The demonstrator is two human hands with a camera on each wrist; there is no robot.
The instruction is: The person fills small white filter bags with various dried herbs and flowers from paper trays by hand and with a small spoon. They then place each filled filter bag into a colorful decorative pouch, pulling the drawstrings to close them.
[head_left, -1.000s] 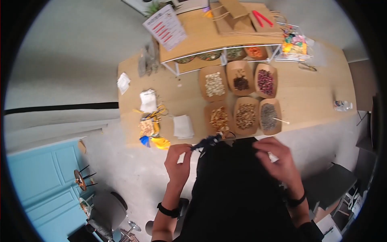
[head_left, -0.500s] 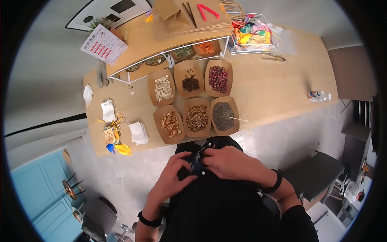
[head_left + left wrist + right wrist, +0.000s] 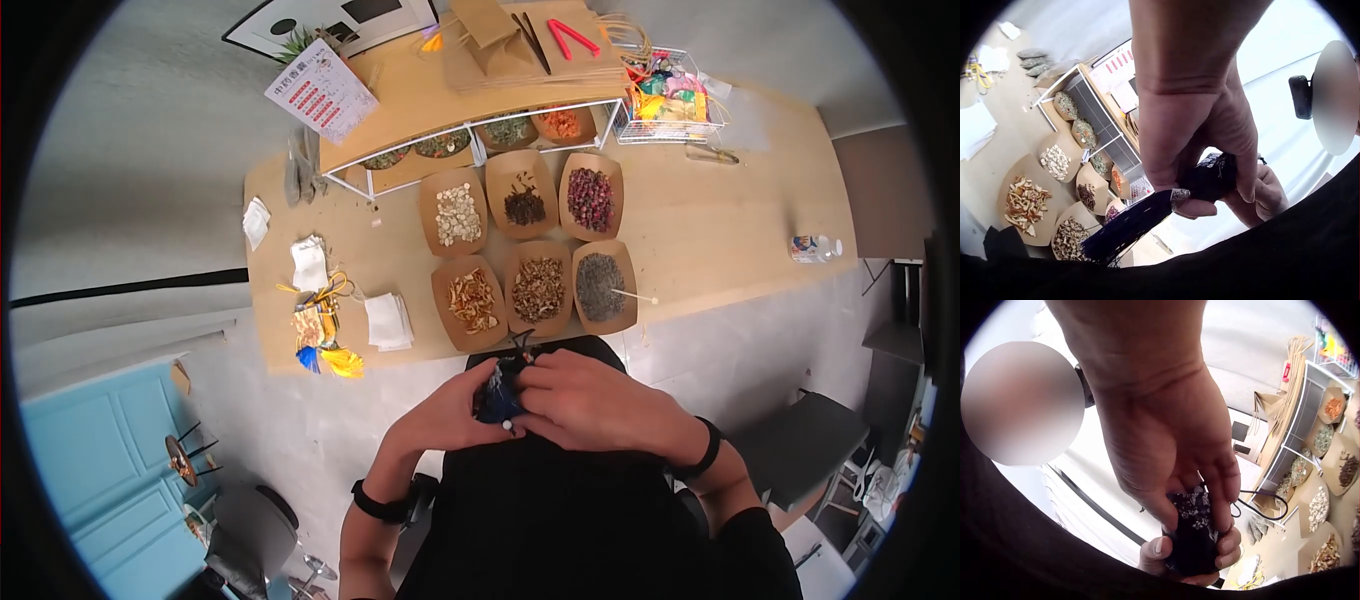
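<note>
A small dark blue pouch [image 3: 497, 398] with a silvery pattern is held between both hands, close to the body at the table's front edge. The left hand [image 3: 445, 410] grips it from the left side; in the left wrist view a dark blue tassel [image 3: 1132, 228] with a silver cap hangs from it beside the thumb. From the right, the right hand [image 3: 590, 405] has its fingers curled on the pouch's upper part. The right wrist view shows the pouch [image 3: 1191, 540] between the fingers of both hands, with a dark cord loop [image 3: 1263, 505] sticking out.
Several paper trays of dried herbs [image 3: 433, 290] stand on the table beyond the hands. White cloth bags [image 3: 389, 321] and tasselled sachets [image 3: 318, 328] lie at the left. Behind are a raised shelf [image 3: 400, 125] and a wire basket [image 3: 668, 130]; a bottle [image 3: 815, 249] lies far right.
The hands, apart a second ago with the dark item at the left one, have come together in front of the body. Since the middle frame, the left hand has closed around the pouch.
</note>
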